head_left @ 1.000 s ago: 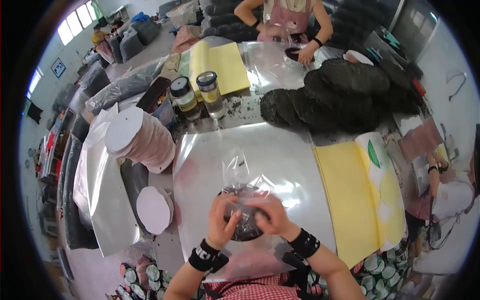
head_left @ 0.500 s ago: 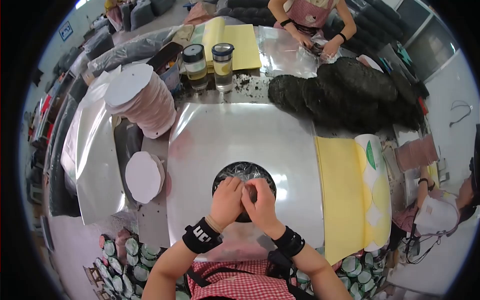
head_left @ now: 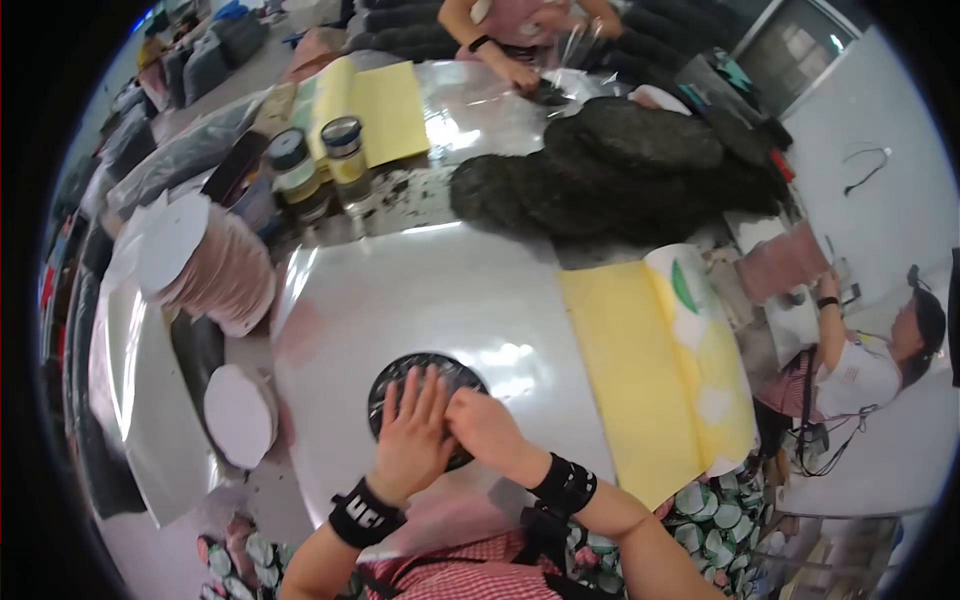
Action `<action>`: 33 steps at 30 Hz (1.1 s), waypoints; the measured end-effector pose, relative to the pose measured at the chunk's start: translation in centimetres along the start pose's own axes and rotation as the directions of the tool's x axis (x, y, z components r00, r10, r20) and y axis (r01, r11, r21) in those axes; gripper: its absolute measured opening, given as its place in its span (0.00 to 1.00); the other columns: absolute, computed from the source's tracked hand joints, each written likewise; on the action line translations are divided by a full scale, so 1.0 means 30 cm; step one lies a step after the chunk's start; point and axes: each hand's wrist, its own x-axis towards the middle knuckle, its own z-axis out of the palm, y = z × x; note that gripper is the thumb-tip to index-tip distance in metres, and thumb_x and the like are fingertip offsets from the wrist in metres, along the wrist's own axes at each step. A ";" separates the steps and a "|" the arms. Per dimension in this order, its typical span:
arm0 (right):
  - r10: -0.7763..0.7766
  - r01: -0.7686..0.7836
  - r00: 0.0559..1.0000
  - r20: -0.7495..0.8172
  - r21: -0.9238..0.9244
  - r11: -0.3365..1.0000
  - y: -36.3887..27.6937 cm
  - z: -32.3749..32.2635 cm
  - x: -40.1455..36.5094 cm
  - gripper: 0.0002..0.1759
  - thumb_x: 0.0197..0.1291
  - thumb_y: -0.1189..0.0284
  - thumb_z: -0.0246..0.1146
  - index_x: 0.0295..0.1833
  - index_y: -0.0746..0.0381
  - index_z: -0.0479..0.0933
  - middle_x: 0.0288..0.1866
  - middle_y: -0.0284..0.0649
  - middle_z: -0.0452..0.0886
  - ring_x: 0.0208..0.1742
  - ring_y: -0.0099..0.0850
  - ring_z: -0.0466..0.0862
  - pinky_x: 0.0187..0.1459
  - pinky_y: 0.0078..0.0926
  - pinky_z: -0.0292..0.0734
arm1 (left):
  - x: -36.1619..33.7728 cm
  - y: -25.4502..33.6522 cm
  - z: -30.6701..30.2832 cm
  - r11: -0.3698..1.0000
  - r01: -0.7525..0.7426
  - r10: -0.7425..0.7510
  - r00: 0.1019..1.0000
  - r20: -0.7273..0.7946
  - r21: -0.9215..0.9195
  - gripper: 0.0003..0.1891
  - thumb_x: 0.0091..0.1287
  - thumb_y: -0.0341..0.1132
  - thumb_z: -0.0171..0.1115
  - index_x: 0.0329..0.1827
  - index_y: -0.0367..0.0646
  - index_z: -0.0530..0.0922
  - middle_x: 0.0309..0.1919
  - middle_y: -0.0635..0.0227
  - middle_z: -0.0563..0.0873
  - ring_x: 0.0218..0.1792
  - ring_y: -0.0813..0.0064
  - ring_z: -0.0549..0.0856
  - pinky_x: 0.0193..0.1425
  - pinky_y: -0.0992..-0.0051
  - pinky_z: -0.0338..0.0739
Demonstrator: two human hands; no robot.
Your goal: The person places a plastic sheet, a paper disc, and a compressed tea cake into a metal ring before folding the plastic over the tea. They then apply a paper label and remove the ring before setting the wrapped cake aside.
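A round black disc with clear plastic film [head_left: 448, 368] lies on the shiny metal sheet [head_left: 440, 290]. Flat on top of it rests my left hand [head_left: 412, 440], palm down with the fingers stretched forward. My right hand [head_left: 487, 430] touches the disc's right side beside it, its fingers curled in; what they hold, if anything, is hidden. Both wrists wear black bands. Part of the disc is covered by my hands.
Left are a tall stack of pale discs [head_left: 215, 270] and a short white stack [head_left: 240, 415]. Behind stand two bottles [head_left: 347, 160] and dark round sheets [head_left: 640, 165]. Yellow paper [head_left: 640, 370] lies right. Co-workers are across [head_left: 515, 70] and at right [head_left: 870, 370].
The view has turned and shifted, so the table things sit further left. My left hand has opened from a pinch and spread flat over the disc. My right hand has curled more closed.
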 end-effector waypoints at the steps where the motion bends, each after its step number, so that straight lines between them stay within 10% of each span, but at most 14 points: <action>1: 0.035 -0.024 0.997 -0.075 0.146 0.989 0.012 -0.086 0.002 0.06 0.57 0.75 0.63 0.39 0.65 0.80 0.38 0.46 0.82 0.41 0.46 0.84 0.43 0.41 0.80 | -0.001 0.002 -0.004 1.000 0.010 -0.009 1.000 0.005 -0.027 0.42 0.66 0.51 0.63 0.76 0.30 0.64 0.79 0.47 0.60 0.81 0.46 0.55 0.83 0.47 0.44; 5: 0.271 -0.394 0.731 -0.626 -0.065 0.917 0.418 -0.442 -0.089 0.09 0.64 0.72 0.63 0.46 0.65 0.81 0.45 0.48 0.84 0.46 0.48 0.84 0.47 0.42 0.80 | 0.003 0.008 -0.017 1.000 0.014 -0.015 0.999 0.039 0.015 0.42 0.68 0.53 0.62 0.76 0.30 0.64 0.80 0.47 0.60 0.82 0.47 0.54 0.83 0.48 0.43; 6: 0.356 -0.632 0.747 -0.562 -0.434 0.642 0.608 -0.551 -0.152 0.14 0.66 0.68 0.64 0.52 0.66 0.80 0.51 0.49 0.85 0.51 0.48 0.84 0.50 0.42 0.80 | 0.002 0.009 -0.019 1.000 0.016 -0.017 0.999 0.034 0.013 0.42 0.68 0.53 0.62 0.76 0.30 0.64 0.80 0.47 0.60 0.82 0.47 0.54 0.83 0.48 0.43; 10: 0.027 -0.620 0.726 -0.687 -0.636 0.460 0.962 -0.698 -0.290 0.15 0.67 0.64 0.64 0.53 0.63 0.81 0.54 0.50 0.84 0.54 0.49 0.83 0.48 0.44 0.79 | 0.008 0.010 -0.010 1.000 0.030 -0.031 0.999 0.027 0.007 0.42 0.67 0.53 0.63 0.76 0.29 0.64 0.80 0.47 0.60 0.82 0.47 0.53 0.83 0.48 0.42; 12: 0.757 -0.883 0.435 -0.487 -0.396 0.253 0.882 -0.789 -0.234 0.19 0.65 0.64 0.66 0.58 0.63 0.80 0.60 0.48 0.83 0.62 0.47 0.81 0.56 0.41 0.79 | 0.005 0.017 -0.021 0.999 0.030 -0.031 0.999 0.041 0.013 0.42 0.67 0.52 0.63 0.76 0.29 0.64 0.80 0.48 0.60 0.82 0.47 0.53 0.83 0.48 0.43; 13: 0.768 -0.887 0.425 -0.479 -0.392 0.246 0.863 -0.808 -0.230 0.19 0.65 0.64 0.66 0.58 0.63 0.80 0.60 0.48 0.83 0.62 0.47 0.81 0.56 0.41 0.79 | 0.004 0.019 -0.021 0.999 0.025 -0.026 0.999 0.035 0.025 0.43 0.67 0.52 0.63 0.76 0.29 0.63 0.80 0.47 0.60 0.82 0.46 0.53 0.83 0.49 0.43; 16: 0.704 -0.855 0.494 -0.510 -0.433 0.287 0.861 -0.802 -0.239 0.21 0.64 0.61 0.67 0.58 0.61 0.82 0.56 0.51 0.85 0.56 0.48 0.85 0.53 0.43 0.80 | -0.001 0.018 -0.017 0.998 0.019 -0.019 1.000 -0.006 0.060 0.41 0.69 0.54 0.60 0.76 0.31 0.64 0.80 0.50 0.61 0.81 0.50 0.56 0.83 0.49 0.46; 17: 0.319 -0.686 0.722 -0.614 -0.578 0.443 0.911 -0.728 -0.284 0.19 0.65 0.59 0.65 0.54 0.60 0.84 0.49 0.49 0.86 0.49 0.48 0.86 0.47 0.45 0.80 | -0.003 0.019 -0.017 0.998 0.021 -0.020 1.000 -0.013 0.053 0.41 0.69 0.54 0.60 0.77 0.31 0.64 0.80 0.51 0.61 0.82 0.51 0.55 0.83 0.50 0.46; 19: -0.218 -0.436 0.731 -0.646 -0.688 0.580 0.958 -0.665 -0.307 0.17 0.66 0.56 0.64 0.42 0.59 0.87 0.34 0.50 0.86 0.35 0.52 0.85 0.37 0.51 0.77 | -0.011 0.019 -0.007 0.999 0.014 -0.014 1.000 -0.015 0.037 0.42 0.68 0.53 0.61 0.77 0.30 0.63 0.80 0.50 0.60 0.82 0.49 0.54 0.83 0.50 0.45; 23: 0.397 -0.806 0.486 -0.779 -0.224 0.548 0.981 -0.821 -0.280 0.16 0.65 0.60 0.65 0.41 0.63 0.86 0.36 0.51 0.87 0.38 0.52 0.86 0.42 0.44 0.79 | -0.016 0.006 0.011 0.999 -0.003 0.004 0.999 -0.046 0.032 0.43 0.69 0.53 0.61 0.77 0.30 0.61 0.80 0.49 0.59 0.82 0.48 0.53 0.83 0.50 0.45; 29: 0.166 -0.442 0.497 -0.852 -0.084 0.893 0.172 -1.007 -0.090 0.12 0.75 0.70 0.57 0.50 0.67 0.82 0.34 0.33 0.83 0.33 0.20 0.79 0.38 0.21 0.74 | -0.025 0.013 -0.012 1.000 -0.016 0.018 0.992 -0.127 0.013 0.43 0.69 0.52 0.62 0.79 0.32 0.59 0.81 0.44 0.55 0.82 0.48 0.52 0.83 0.49 0.44; 31: 0.298 -0.448 0.571 -0.765 0.013 0.894 -0.019 -0.886 -0.068 0.12 0.75 0.71 0.57 0.52 0.67 0.81 0.39 0.33 0.84 0.38 0.21 0.80 0.39 0.22 0.75 | -0.031 0.014 -0.004 0.999 -0.027 0.030 0.993 -0.116 0.020 0.41 0.69 0.51 0.62 0.79 0.34 0.60 0.81 0.47 0.55 0.82 0.49 0.52 0.83 0.48 0.44; 32: 0.341 -0.140 0.636 -0.692 0.331 0.933 0.024 -0.719 -0.058 0.15 0.74 0.73 0.55 0.59 0.67 0.79 0.49 0.38 0.84 0.45 0.25 0.80 0.42 0.22 0.77 | -0.026 0.008 0.005 0.999 -0.033 0.035 0.992 -0.124 0.018 0.40 0.70 0.51 0.61 0.79 0.35 0.61 0.81 0.48 0.56 0.82 0.50 0.52 0.83 0.48 0.45; 33: 0.166 -0.209 0.850 -0.501 -0.031 0.977 0.074 -0.563 -0.094 0.23 0.71 0.71 0.58 0.68 0.68 0.70 0.62 0.46 0.76 0.58 0.35 0.77 0.55 0.28 0.74 | -0.026 0.007 0.008 0.999 -0.030 0.033 0.992 -0.123 0.027 0.40 0.70 0.51 0.61 0.79 0.35 0.61 0.81 0.48 0.56 0.82 0.50 0.52 0.83 0.48 0.45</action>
